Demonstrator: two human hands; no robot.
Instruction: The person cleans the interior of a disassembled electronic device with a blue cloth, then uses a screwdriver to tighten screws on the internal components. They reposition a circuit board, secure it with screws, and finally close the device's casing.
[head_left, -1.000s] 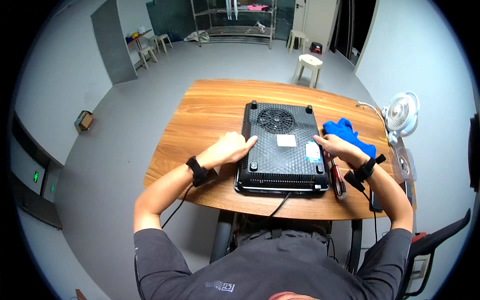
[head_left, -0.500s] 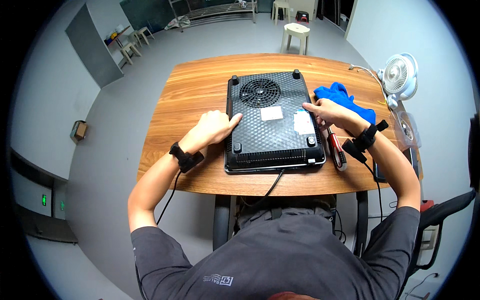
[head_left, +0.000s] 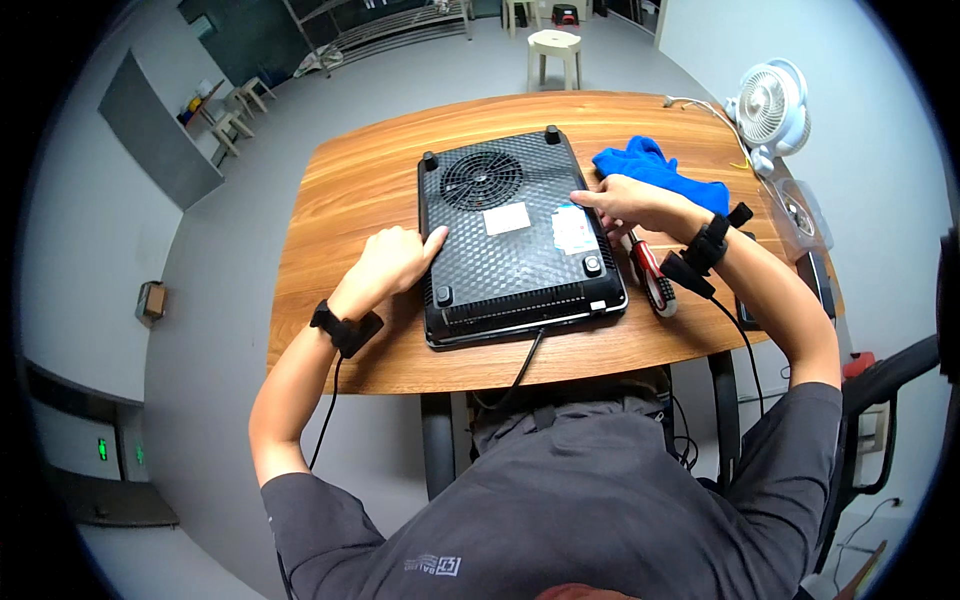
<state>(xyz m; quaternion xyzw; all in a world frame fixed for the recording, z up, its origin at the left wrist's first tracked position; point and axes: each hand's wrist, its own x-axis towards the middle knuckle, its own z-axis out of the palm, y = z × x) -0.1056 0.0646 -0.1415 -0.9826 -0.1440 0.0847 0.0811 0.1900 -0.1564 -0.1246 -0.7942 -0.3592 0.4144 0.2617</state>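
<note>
A black induction cooker (head_left: 500, 262) lies upside down on the wooden table (head_left: 345, 200), its round fan grille, stubby feet and two labels facing up. My left hand (head_left: 392, 262) grips its left edge, thumb on the base, fingers curled down the side. On the opposite edge, my right hand (head_left: 645, 204) has its thumb on the base and its fingers over the side, partly hidden. Just under that hand lies a screwdriver (head_left: 652, 278) with a red, black and white handle; its tip is hidden. From the cooker's near side a black cord (head_left: 524, 370) drops over the table edge.
A crumpled blue cloth (head_left: 668, 176) lies beyond my right hand. At the far right are a white fan (head_left: 772, 108) with its cable, a clear plastic container (head_left: 800, 215) and a dark flat object (head_left: 815, 285). A pale stool (head_left: 554, 55) stands past the table.
The view has shifted and turned slightly, so the table and cooker appear further left. Both hands keep the same hold on the cooker's sides.
</note>
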